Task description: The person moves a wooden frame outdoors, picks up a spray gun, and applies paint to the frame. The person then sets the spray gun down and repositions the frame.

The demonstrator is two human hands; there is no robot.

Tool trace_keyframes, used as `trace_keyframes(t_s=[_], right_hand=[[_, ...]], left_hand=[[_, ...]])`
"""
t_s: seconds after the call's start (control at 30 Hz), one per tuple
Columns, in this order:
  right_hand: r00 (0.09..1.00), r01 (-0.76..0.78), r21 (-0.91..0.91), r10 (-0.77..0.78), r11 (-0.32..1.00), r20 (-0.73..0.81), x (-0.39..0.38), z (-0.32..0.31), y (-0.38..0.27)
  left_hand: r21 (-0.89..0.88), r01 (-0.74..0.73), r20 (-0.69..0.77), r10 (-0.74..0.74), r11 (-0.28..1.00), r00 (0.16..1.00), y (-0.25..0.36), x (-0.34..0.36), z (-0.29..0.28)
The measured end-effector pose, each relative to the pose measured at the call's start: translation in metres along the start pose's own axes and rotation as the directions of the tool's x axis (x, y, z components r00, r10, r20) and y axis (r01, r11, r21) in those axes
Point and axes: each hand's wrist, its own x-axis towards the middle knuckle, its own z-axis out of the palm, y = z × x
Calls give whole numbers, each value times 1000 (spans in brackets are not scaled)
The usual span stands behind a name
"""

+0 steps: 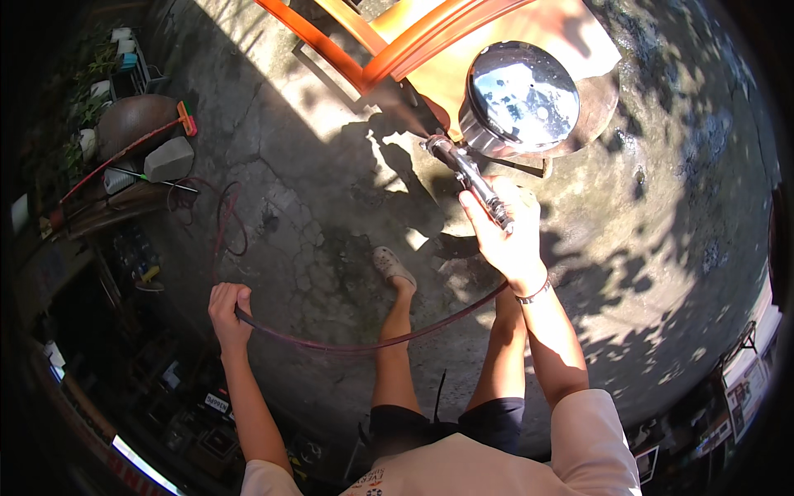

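Hose (347, 349) sits tight in the left hand (230, 314); the right hand (511, 231) grips a spray gun (466, 172), farther away.

FREE: over cracked grey concrete floor (310, 215), left of silver metal spray gun (470, 174) | BLOCKED: thin reddish hose (331, 347) above legs (395, 372); glossy orange frame (413, 51), shiny silver cylindrical canister (523, 99) ahead

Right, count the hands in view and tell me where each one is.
2: the left hand, at left, closed around the reddish hose; and the right hand, right of centre, gripping the spray gun. No others show.
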Motion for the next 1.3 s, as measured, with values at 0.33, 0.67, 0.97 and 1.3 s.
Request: trace_keyframes(t_s=[0.33, 0.67, 0.97, 1.3], right_hand=[[931, -93, -39, 73, 995, -357, 144, -134, 48], [843, -90, -240, -54, 967, -534, 274, -280, 80], [833, -37, -312, -143, 949, -534, 276, -307, 33], [937, -212, -238, 128, 948, -324, 145, -157, -27]], left_hand=[[-12, -25, -16, 25, 1000, 1000, 64, 54, 22], [-115, 12, -6, -13, 993, 1000, 138, 107, 54], [-158, 42, 22, -39, 987, 999, 138, 109, 60], [-161, -20, -26, 16, 987, 1000, 51, 67, 27]])
